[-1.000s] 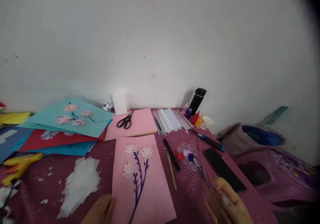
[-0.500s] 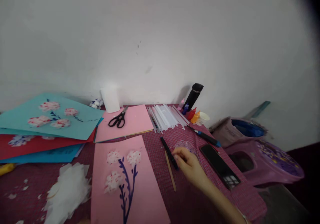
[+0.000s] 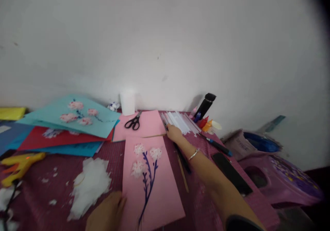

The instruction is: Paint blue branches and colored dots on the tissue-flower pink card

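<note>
My right hand [image 3: 174, 133] reaches forward to the back of the table, its fingers closed on a dark slim pencil [image 3: 165, 124] beside the white glue sticks [image 3: 177, 122]. Under that wrist lie a black marker [image 3: 186, 165] and a thin wooden stick [image 3: 183, 174]. A pink sheet [image 3: 165, 203] in front of me bears white-and-pink puffy blossoms [image 3: 139, 169] and a dark purple painted branch [image 3: 149, 181]. At the sheet's lower left edge rests my left hand [image 3: 107, 213], fingers stretched out and slightly blurred, nothing seen in it.
Left of the sheet are a crumpled white tissue pile [image 3: 90, 184] and a yellow glue gun [image 3: 22, 165]. Black scissors [image 3: 133, 122] lie on pink paper [image 3: 152, 119]. Painted sheets [image 3: 103, 129] overlap back left. Rightward are a phone [image 3: 232, 174], cutter [image 3: 219, 146], paint bottles [image 3: 203, 123] and black flask [image 3: 207, 104].
My right hand has moved from beside the marker forward to the pencil by the glue sticks. My left hand has come into view at the sheet's edge. The view has swung left.
</note>
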{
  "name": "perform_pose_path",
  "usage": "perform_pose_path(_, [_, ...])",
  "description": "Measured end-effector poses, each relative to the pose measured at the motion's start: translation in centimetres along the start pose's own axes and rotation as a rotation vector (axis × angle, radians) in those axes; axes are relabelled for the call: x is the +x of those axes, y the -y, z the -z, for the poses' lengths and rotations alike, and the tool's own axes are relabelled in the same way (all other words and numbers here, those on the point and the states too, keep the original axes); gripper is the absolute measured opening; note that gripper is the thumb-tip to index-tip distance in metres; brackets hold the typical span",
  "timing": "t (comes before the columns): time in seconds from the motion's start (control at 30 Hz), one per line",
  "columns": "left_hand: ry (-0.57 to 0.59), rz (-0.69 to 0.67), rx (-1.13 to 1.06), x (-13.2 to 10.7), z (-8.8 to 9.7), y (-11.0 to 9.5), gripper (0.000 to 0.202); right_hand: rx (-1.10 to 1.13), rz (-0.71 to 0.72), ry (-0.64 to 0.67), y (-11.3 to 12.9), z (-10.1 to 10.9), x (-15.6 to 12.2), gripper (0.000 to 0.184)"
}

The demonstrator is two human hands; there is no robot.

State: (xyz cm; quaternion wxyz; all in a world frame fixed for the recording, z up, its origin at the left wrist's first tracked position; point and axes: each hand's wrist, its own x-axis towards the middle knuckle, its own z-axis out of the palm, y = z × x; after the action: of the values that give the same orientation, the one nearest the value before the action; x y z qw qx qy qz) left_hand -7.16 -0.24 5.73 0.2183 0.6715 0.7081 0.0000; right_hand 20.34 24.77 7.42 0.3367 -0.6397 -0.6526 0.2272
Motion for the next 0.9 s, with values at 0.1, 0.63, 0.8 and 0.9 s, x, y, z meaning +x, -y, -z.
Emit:
perform_pose_path(0.1, [0.106,0.045,0.052,-0.5,1.6,-0.8,0.039,0.156,-0.077,0.042,0.3,-0.1,0.4,0.006])
perform_pose_path(0.63, [-0.589,-0.364,-0.398,-2.4,0.4,-4.4,0.052,1.282,-0.176,0.798,3.7,6.5,-19.0,0.036])
perform_pose_path(0.8, [-0.418,-0.55,-0.229,-3.7,1.3,-8.3,0.028,1.456,-0.317,0.76,4.4,6.2,-23.0,0.028])
perform_pose_path(0.9, [-0.327,-0.501,-0.199,-4.7,1.1,-8.5,0.027,1.48,-0.298,0.642,5.1,5.9,-23.9,0.027])
